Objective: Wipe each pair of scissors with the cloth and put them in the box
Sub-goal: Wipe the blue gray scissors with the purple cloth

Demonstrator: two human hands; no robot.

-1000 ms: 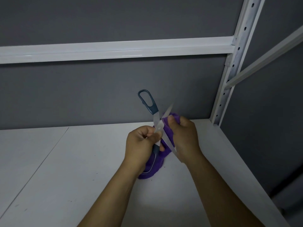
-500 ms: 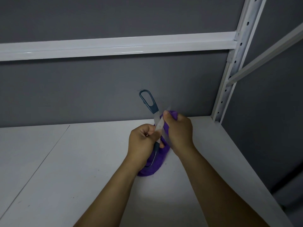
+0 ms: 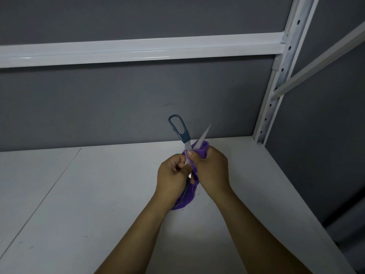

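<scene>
Mid-wipe here, both hands up over the white shelf [image 3: 88, 194], roughly center frame. Gripping the scissors [image 3: 186, 137] w/ the left hand [image 3: 171, 178], fingers curled tight round the middle near the pivot. Spread open in an X: one teal handle loop sticking up toward 12 o'clock, one bare blade tip [image 3: 205, 133] poking out toward 1 o'clock, other loop hanging down at 6 below the left hand, right against the cloth. Clutching the purple cloth [image 3: 186, 201] w/ the right hand [image 3: 213, 171], at 3 o'clock of the left and touching it, fabric bunched round the blade, thumb on top right by the metal. Rest of the cloth dangling down btwn the wrists; bottom end maybe touching the shelf, can't tell for sure. Bit of blade edge peeking out btwn the two hands too. Behind it all, plain grey back panel [image 3: 118, 105] w/ a white crossbar [image 3: 138, 48] running across at 12. Over at 2 o'clock, white upright post [image 3: 276, 82] w/ a row of holes, plus a slanted brace [image 3: 320, 56] heading off to the right edge. Few dark specks on the shelf near the cloth. Pretty dim lighting overall.
</scene>
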